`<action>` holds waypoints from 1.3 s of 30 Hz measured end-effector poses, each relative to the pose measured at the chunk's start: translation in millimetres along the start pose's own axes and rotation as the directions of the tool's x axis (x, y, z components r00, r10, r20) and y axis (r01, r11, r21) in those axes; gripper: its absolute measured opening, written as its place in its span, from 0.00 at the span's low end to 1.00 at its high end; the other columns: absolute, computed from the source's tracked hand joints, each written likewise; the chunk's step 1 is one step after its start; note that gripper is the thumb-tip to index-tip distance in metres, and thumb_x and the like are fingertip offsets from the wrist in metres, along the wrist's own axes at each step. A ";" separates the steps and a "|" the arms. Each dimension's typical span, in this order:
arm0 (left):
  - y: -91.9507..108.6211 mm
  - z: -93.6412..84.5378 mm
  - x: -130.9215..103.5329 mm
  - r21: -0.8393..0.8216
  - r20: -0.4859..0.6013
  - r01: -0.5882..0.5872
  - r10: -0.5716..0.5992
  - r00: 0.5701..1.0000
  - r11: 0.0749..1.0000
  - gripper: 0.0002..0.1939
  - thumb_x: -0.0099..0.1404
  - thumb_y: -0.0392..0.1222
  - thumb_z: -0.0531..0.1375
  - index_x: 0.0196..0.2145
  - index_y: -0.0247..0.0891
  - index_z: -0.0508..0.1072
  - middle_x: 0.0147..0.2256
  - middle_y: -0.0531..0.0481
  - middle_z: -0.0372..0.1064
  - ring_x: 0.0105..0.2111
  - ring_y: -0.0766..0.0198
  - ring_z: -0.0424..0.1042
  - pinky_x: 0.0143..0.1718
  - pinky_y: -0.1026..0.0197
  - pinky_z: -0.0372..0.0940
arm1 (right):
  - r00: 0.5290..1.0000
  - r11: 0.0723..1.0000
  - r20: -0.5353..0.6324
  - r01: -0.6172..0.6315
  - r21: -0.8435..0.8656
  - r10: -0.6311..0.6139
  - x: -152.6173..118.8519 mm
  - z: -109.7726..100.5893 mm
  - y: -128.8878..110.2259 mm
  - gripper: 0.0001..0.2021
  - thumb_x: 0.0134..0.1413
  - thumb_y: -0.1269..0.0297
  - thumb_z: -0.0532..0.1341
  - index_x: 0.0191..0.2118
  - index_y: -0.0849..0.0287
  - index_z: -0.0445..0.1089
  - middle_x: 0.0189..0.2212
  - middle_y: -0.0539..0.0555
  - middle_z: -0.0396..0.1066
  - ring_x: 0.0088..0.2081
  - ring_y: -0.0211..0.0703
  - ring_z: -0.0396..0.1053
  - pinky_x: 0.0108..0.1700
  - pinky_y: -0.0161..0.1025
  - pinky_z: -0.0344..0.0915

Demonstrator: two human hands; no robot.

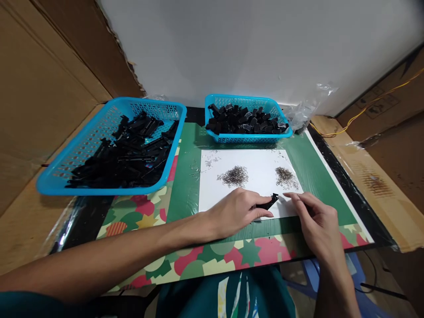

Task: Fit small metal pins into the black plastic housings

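Note:
My left hand (232, 211) rests over the white sheet (210, 191), its thumb and fingers closed around a small black plastic part (270, 203). The part's notched end sticks out to the right. Just beside that end is my right hand (320, 223), thumb and index finger brought together in a pinch. Whatever lies between those fingertips is too small to make out. Beyond the hands, a larger heap of tiny metal pieces, perhaps springs (236, 176), and a smaller heap of similar pieces (285, 176) lie on the sheet.
A large blue basket (179, 145) with long black plastic parts (129, 159) stands at the left. Behind the sheet, a smaller blue basket (248, 138) holds short black pieces (247, 119). Cardboard (387, 176) flanks the right side, with a yellow wire (359, 115) near a clear plastic bag (303, 115).

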State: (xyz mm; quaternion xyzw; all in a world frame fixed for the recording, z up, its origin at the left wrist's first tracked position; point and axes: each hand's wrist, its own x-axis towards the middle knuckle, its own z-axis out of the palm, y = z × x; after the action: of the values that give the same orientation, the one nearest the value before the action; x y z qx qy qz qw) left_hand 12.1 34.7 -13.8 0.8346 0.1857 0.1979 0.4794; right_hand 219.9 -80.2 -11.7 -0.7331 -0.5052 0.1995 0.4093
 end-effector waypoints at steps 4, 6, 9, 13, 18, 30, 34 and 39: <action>-2.2 1.6 -0.4 0.000 -0.010 -0.004 0.004 1.000 1.000 0.18 0.73 0.44 0.67 0.57 0.35 0.81 0.43 0.42 0.84 0.38 0.57 0.83 0.39 0.60 0.70 | 0.990 0.998 -0.124 0.061 -0.001 -0.060 -0.6 -0.4 1.8 0.22 0.75 0.49 0.55 0.46 0.56 0.83 0.40 0.56 0.72 0.44 0.48 0.73 0.43 0.42 0.66; -3.0 1.8 -0.5 0.013 -0.005 -0.007 0.007 1.000 1.000 0.19 0.73 0.44 0.67 0.58 0.35 0.80 0.43 0.42 0.84 0.38 0.58 0.82 0.40 0.60 0.70 | 0.987 0.997 -0.144 0.075 -0.014 -0.077 -0.1 0.1 1.4 0.23 0.75 0.48 0.54 0.46 0.56 0.83 0.40 0.56 0.72 0.41 0.47 0.72 0.41 0.42 0.65; -3.7 1.6 -0.7 0.061 0.005 -0.024 0.024 1.000 0.998 0.19 0.73 0.44 0.67 0.58 0.35 0.80 0.41 0.44 0.83 0.37 0.58 0.81 0.39 0.60 0.69 | 0.988 0.999 -0.155 0.030 0.030 -0.025 1.7 2.5 0.8 0.22 0.73 0.47 0.58 0.37 0.57 0.82 0.31 0.53 0.73 0.30 0.42 0.68 0.33 0.40 0.63; -3.3 0.8 -1.5 0.133 0.043 -0.067 0.062 0.997 0.989 0.17 0.74 0.44 0.66 0.57 0.37 0.80 0.36 0.47 0.81 0.34 0.59 0.80 0.36 0.61 0.67 | 0.989 0.990 -0.143 -0.021 0.138 0.041 5.7 9.6 -0.7 0.21 0.67 0.49 0.64 0.27 0.58 0.77 0.27 0.53 0.75 0.27 0.42 0.69 0.31 0.39 0.65; -3.4 1.2 -2.0 0.171 0.060 -0.092 0.083 0.995 0.981 0.15 0.75 0.44 0.65 0.56 0.36 0.79 0.35 0.48 0.79 0.33 0.59 0.78 0.36 0.61 0.66 | 0.993 0.990 -0.111 -0.023 0.142 0.039 9.9 17.7 -0.8 0.20 0.67 0.49 0.64 0.28 0.57 0.76 0.28 0.53 0.77 0.27 0.42 0.71 0.30 0.38 0.67; -1.2 1.0 -0.9 0.171 0.079 -0.119 0.107 0.991 0.978 0.15 0.75 0.38 0.64 0.57 0.33 0.76 0.35 0.47 0.78 0.34 0.60 0.77 0.36 0.62 0.65 | 0.977 0.985 -0.153 0.131 -0.115 -0.148 10.1 18.1 -3.1 0.17 0.69 0.55 0.64 0.30 0.57 0.78 0.26 0.52 0.80 0.24 0.41 0.74 0.28 0.37 0.66; -0.9 0.8 0.2 0.139 0.062 -0.121 0.114 0.992 0.983 0.13 0.76 0.37 0.63 0.56 0.33 0.78 0.35 0.46 0.78 0.34 0.60 0.77 0.36 0.62 0.66 | 0.979 0.978 -0.126 0.139 -0.155 -0.159 9.9 17.8 -2.6 0.16 0.69 0.55 0.63 0.33 0.57 0.79 0.25 0.52 0.79 0.23 0.41 0.73 0.27 0.37 0.64; 0.9 0.2 1.4 0.128 0.030 -0.069 0.066 0.997 0.989 0.13 0.77 0.41 0.63 0.54 0.34 0.80 0.35 0.47 0.79 0.34 0.60 0.77 0.36 0.61 0.66 | 0.988 0.998 -0.143 0.056 0.032 -0.051 7.1 19.2 -1.9 0.18 0.70 0.52 0.63 0.31 0.57 0.77 0.29 0.53 0.78 0.27 0.41 0.73 0.30 0.37 0.66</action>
State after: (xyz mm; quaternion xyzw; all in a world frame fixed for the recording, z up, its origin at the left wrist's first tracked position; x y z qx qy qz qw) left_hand 13.5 34.8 -12.9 0.8721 0.1636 0.1907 0.4198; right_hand 208.1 -65.8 -20.5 -0.7241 -0.4906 0.1450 0.4627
